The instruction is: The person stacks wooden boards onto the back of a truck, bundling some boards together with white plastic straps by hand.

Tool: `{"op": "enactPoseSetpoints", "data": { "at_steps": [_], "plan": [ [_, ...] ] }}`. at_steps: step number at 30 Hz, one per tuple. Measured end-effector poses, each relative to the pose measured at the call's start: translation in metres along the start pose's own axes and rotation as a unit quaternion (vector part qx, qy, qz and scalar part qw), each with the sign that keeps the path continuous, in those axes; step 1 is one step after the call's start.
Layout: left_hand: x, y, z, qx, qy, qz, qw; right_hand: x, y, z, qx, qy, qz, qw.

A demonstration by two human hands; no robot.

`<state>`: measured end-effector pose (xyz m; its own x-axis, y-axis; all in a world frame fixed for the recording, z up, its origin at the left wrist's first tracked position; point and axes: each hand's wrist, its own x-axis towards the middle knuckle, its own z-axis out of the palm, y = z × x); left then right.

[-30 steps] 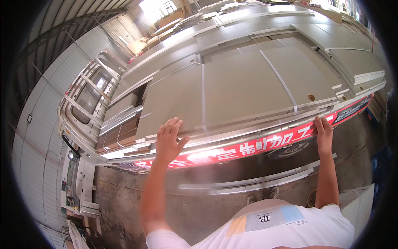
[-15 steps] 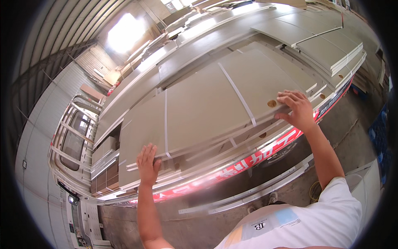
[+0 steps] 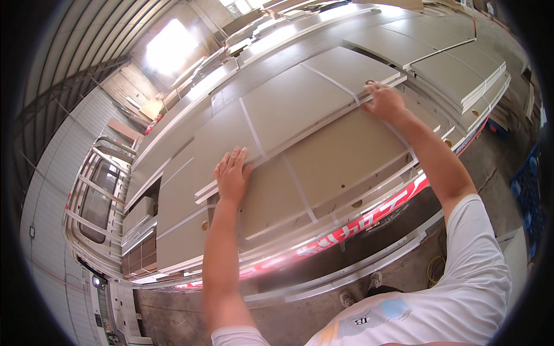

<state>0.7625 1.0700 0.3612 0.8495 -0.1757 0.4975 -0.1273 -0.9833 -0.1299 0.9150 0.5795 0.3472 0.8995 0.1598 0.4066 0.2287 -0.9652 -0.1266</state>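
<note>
A bundle of flat beige panels point(image 3: 300, 109), bound with white straps, lies on the stacked load. My left hand point(image 3: 232, 176) rests at the left part of its near edge, fingers flat on top and palm against the side. At the right end, my right hand point(image 3: 385, 104) lies over the same edge, its fingers extended on the top beside a round hole and its thumb apart. Neither hand wraps round the bundle. Below and nearer to me, another strapped beige panel point(image 3: 323, 167) is exposed.
The load lies on a truck bed with a red-and-white side rail point(image 3: 329, 237). Further strapped panels point(image 3: 461, 72) are stacked at the right. A metal rack and window of the cab point(image 3: 103, 196) stand left. Long pale strips point(image 3: 352, 271) lie near my feet.
The upper panel bundle has slid away from me across the stack, with both my hands following at its near edge. More of the panel beneath now shows.
</note>
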Motion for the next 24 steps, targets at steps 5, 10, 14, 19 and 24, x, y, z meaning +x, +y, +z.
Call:
{"op": "enactPoseSetpoints", "data": {
  "at_steps": [5,10,14,19,24],
  "plan": [
    [0.050,0.000,0.046,-0.003,0.009,0.006,1.000,0.012,-0.032,0.007,-0.001,-0.040,0.035,0.999],
    [0.069,-0.014,0.058,-0.006,-0.025,-0.006,1.000,0.015,-0.019,0.015,0.056,-0.047,0.018,0.997],
    [0.062,-0.017,0.063,0.060,-0.019,-0.034,0.997,0.019,-0.034,0.010,0.072,-0.108,0.036,0.991],
    [0.024,0.030,0.024,-0.060,-0.018,0.051,0.997,0.038,0.006,0.045,0.054,-0.072,-0.009,0.996],
    [-0.106,0.073,-0.078,-0.213,0.030,0.058,0.975,0.040,0.013,0.060,0.053,-0.042,-0.030,0.997]
  ]
}}
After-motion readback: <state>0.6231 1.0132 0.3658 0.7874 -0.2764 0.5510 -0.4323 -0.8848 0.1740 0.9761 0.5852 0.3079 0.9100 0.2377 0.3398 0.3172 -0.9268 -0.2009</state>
